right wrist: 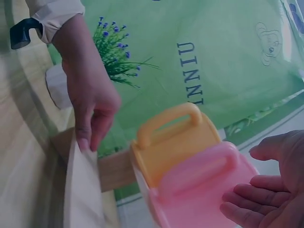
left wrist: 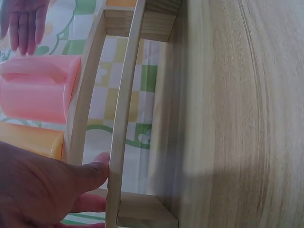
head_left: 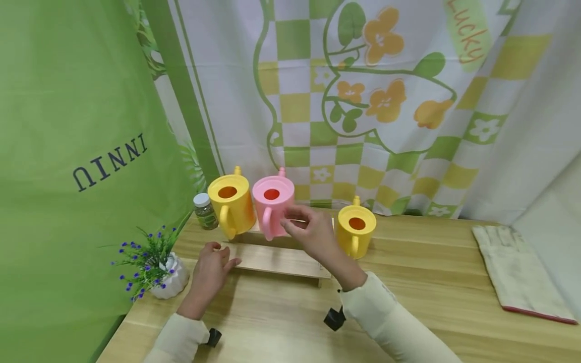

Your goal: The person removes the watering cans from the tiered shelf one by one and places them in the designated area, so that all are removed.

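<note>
Right hand (head_left: 313,229) with fingers loosely spread beside the pink watering can (head_left: 273,205) on the wooden step shelf (head_left: 277,258), handle facing near; left hand (head_left: 211,264) flat, fingertips steadying the shelf's left end.

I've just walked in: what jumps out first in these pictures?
Three bright watering cans in a row: a yellow can and a pink can on a low wooden shelf, and a second yellow one on the table to the right. The right hand is at the pink can with loose fingers; the left hand rests on the shelf's left end. A small potted plant with purple flowers stands at far left.
</note>
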{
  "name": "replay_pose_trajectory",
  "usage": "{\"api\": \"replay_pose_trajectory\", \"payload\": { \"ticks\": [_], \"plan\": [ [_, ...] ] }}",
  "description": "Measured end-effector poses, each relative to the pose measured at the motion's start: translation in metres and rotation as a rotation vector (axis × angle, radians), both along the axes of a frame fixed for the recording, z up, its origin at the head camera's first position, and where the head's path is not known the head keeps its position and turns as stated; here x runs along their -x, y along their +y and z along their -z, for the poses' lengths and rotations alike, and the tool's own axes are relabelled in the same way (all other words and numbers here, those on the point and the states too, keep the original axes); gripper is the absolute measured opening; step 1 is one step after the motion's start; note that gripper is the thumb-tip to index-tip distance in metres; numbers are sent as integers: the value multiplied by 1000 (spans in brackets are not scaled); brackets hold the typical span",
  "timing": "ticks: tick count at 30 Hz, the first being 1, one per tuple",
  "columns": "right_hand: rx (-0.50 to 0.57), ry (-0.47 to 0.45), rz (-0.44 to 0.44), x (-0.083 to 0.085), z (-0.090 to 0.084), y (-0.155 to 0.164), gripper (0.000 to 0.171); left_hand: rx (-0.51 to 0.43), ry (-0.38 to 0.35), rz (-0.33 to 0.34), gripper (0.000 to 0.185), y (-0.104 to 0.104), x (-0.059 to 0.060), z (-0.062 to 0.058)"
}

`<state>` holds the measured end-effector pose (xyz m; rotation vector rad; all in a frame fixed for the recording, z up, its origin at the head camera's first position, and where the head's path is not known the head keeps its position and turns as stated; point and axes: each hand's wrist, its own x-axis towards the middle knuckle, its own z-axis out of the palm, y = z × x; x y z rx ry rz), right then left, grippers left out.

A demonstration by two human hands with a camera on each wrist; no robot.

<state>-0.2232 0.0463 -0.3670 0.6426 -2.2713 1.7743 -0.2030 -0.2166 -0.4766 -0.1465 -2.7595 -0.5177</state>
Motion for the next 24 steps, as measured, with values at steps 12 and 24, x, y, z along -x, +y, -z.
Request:
{"api": "replay_pose_trajectory", "payload": {
  "ticks": [12, 24],
  "plan": [
    [-99, 19, 49, 4, 14, -22, 21, 35, 57, 26, 32, 3, 3, -4],
    [-33, 11, 85, 5, 31, -44, 20, 71, 103, 41, 34, 1, 0, -1]
  ]
}}
